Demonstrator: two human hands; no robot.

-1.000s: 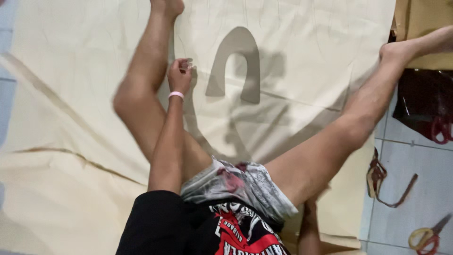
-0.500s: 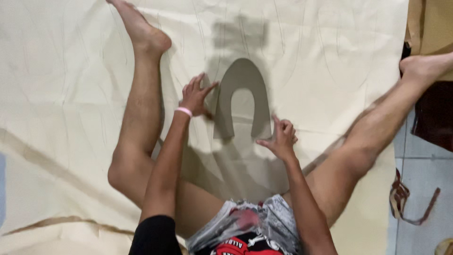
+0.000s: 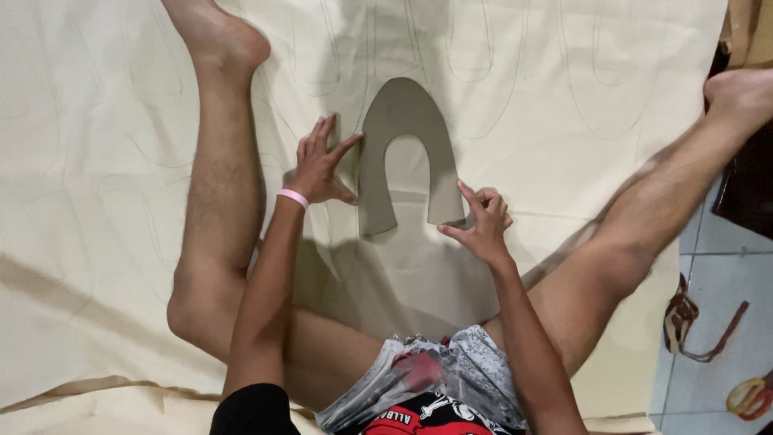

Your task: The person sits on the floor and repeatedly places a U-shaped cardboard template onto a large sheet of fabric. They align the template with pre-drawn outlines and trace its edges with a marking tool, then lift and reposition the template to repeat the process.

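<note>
Since half a second ago we have slid the right hand [image 3: 481, 221] lower, from beside the outer edge of the template's right leg to that leg's bottom tip, while the left hand [image 3: 320, 167] stays where it was on the left edge.

The grey horseshoe-shaped template [image 3: 403, 121] lies flat on the cream sheet [image 3: 97, 161], between our spread legs, arch pointing away from us. Our left hand rests open, fingers spread, its fingertips and thumb touching the outer edge of the template's left leg. A pink wristband [image 3: 295, 197] sits on that wrist. Our right hand is loosely curled, index finger stretched out and laid along the lower end of the right leg; we cannot tell whether it pinches anything.

Faint traced outlines of the same shape [image 3: 596, 72] cover the sheet above and to the sides. Our left leg [image 3: 221, 185] lies just beside the left hand, the right leg [image 3: 636, 234] stretches away to the right. On the tiled floor [image 3: 725, 258] at the right edge lie a brown strap [image 3: 696, 322] and yellow-handled scissors [image 3: 749, 395].
</note>
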